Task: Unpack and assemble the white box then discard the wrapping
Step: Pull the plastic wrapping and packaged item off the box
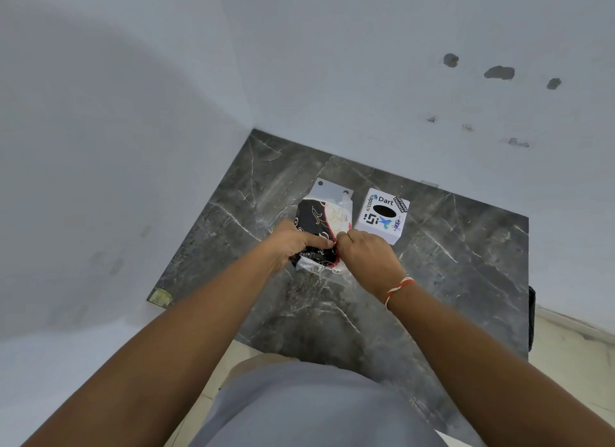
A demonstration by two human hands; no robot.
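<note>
A wrapped pack with black, red and cream print in clear plastic lies on the dark marble counter. My left hand presses on its near end, fingers curled over the wrapping. My right hand pinches the wrapping at the pack's near right edge, touching the left fingertips. A white box with stickers and a black oval hole on top stands just right of the pack. A flat white panel with two dark dots lies behind the pack, partly under it.
White walls meet in a corner behind the counter. A small yellowish sticker sits at the counter's near left corner. The counter's front edge runs near my body, with pale floor tiles below to the right.
</note>
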